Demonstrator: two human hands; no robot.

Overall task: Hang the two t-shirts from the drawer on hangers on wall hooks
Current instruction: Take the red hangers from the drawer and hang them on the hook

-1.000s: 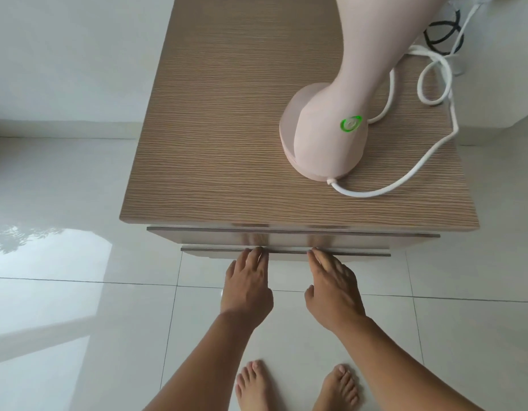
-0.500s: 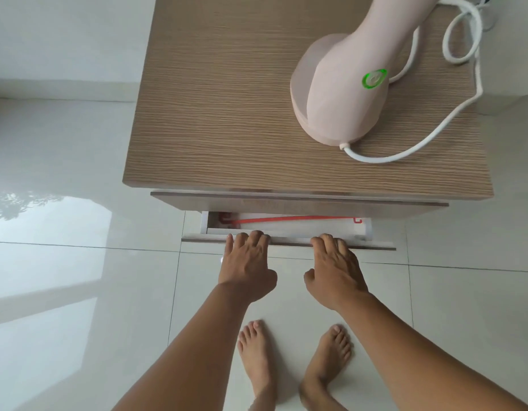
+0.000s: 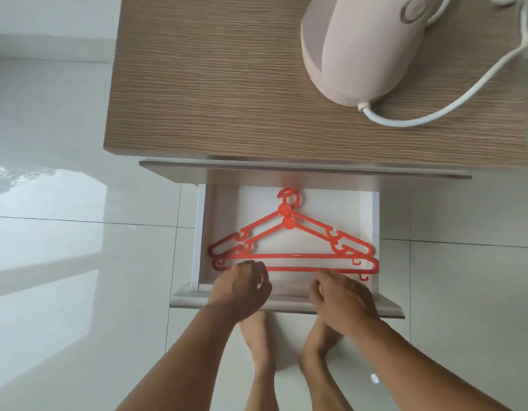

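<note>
A white drawer (image 3: 201, 232) stands pulled out from under the wooden cabinet top (image 3: 227, 84). Two red plastic hangers (image 3: 292, 256) lie stacked flat inside it, hooks pointing away from me. No t-shirt shows in the drawer. My left hand (image 3: 242, 289) curls over the drawer's front edge at the left, fingers inside near the hangers' lower bar. On the right of that edge rests my right hand (image 3: 339, 298), gripping the same way.
A pink appliance (image 3: 360, 48) with a white cord (image 3: 452, 105) sits on the cabinet top at the right. Another drawer front (image 3: 301, 169) protrudes just above the open one. My bare feet (image 3: 256, 336) stand on glossy white tiles below the drawer.
The drawer has slid out towards me from nearly closed to wide open, uncovering the two red hangers. Both hands came back with its front edge.
</note>
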